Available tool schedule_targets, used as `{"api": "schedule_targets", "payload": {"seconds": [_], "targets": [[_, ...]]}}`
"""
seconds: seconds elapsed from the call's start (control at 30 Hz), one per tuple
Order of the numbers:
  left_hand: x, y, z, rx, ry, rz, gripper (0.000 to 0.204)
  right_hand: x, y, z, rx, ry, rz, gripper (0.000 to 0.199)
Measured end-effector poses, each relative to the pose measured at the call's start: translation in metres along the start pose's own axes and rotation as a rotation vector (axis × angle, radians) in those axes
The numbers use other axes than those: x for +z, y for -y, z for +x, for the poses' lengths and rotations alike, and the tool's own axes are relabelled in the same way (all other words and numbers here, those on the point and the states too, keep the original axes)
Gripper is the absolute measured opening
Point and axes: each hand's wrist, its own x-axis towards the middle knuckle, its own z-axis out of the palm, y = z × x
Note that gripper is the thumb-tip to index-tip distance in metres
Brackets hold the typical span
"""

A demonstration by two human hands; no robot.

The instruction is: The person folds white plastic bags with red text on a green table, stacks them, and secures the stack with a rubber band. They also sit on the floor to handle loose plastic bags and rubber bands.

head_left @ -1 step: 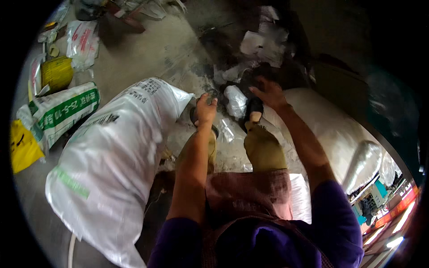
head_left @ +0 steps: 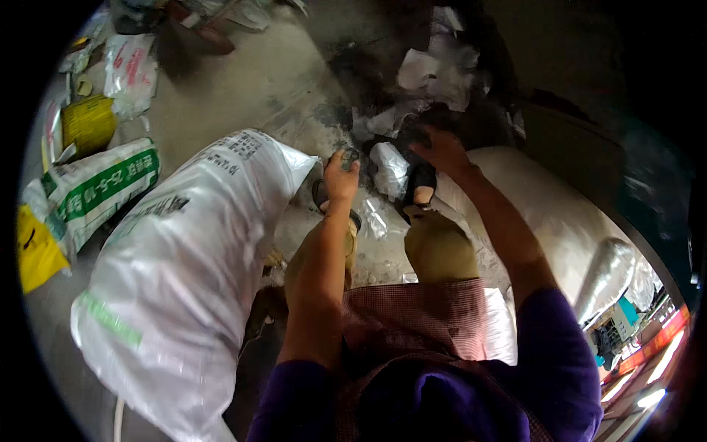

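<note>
My left hand [head_left: 341,179] is held over the floor beside the pointed end of a large, full white sack [head_left: 199,258]. Its fingers are bent, with a gap between thumb and fingertips; a dark grey patch shows behind that gap. My right hand [head_left: 444,153] hovers above my right shoe [head_left: 420,180], its thumb and fingers apart with nothing visible in them. Between the two hands lies a crumpled piece of whitish plastic [head_left: 389,169]. A smaller clear scrap [head_left: 375,219] is on the floor between my feet.
Another big pale sack [head_left: 530,188] bulges on the right. At the left lie a green-and-white bag [head_left: 103,184], a yellow roll-shaped thing [head_left: 88,124] and a yellow bag [head_left: 40,249]. Crumpled white sheets [head_left: 438,74] lie in the dark area ahead.
My hands keep nearly the same pose and place. The view has shifted slightly, so the sack and bags at the left appear a little further left.
</note>
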Motion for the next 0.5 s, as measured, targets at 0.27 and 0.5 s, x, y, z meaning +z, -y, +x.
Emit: {"api": "schedule_targets", "payload": {"seconds": [0.27,0.5], "targets": [[0.085,0.044,0.089,0.279,-0.003,0.476,0.073,0.112,-0.075,0.137,-0.519,0.076,-0.727,0.077],[0.098,0.098,0.131,0.379,-0.099,0.373,0.034,0.140,-0.131,0.197,-0.687,0.242,-0.440,0.035]]}}
